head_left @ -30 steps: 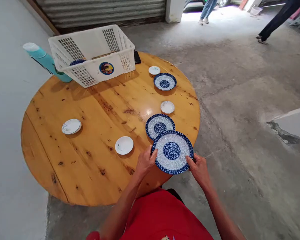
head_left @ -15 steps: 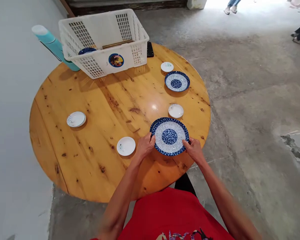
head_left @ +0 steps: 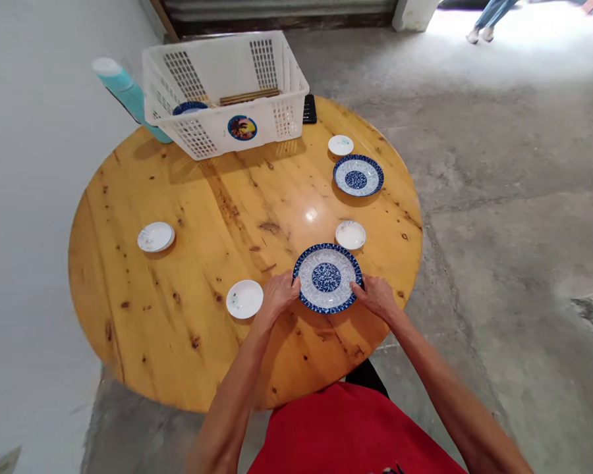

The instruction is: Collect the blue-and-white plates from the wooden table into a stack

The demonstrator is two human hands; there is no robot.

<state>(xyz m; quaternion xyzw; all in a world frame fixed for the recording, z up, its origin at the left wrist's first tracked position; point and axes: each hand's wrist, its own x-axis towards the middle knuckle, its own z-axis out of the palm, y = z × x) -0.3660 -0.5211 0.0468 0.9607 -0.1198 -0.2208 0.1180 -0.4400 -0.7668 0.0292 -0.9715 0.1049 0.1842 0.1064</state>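
Between my two hands is a blue-and-white patterned plate [head_left: 327, 277], low over the near right part of the table. My left hand [head_left: 281, 291] is closed on its left rim, thumb on top. On the right rim, my right hand [head_left: 374, 293] grips the same way; the fingers beneath are hidden. Just behind the plate sits a small white dish [head_left: 350, 235]. Left of my left hand lies another white dish [head_left: 244, 299]. A second blue-rimmed plate [head_left: 358, 176] rests farther back, beside a small white saucer [head_left: 340, 145].
A white plastic basket [head_left: 271, 128] stands at the back of the round wooden table [head_left: 202, 230], holding a blue-rimmed dish and brown sticks. Next to it are a turquoise bottle [head_left: 128, 95] and a black object [head_left: 309, 109]. Stacked white saucers [head_left: 155, 237] sit at left. A person's legs [head_left: 494, 16] show far off.
The plate in my hands has shifted slightly left and now lines up over the blue rim that showed beneath it. The camera view has shifted a little.
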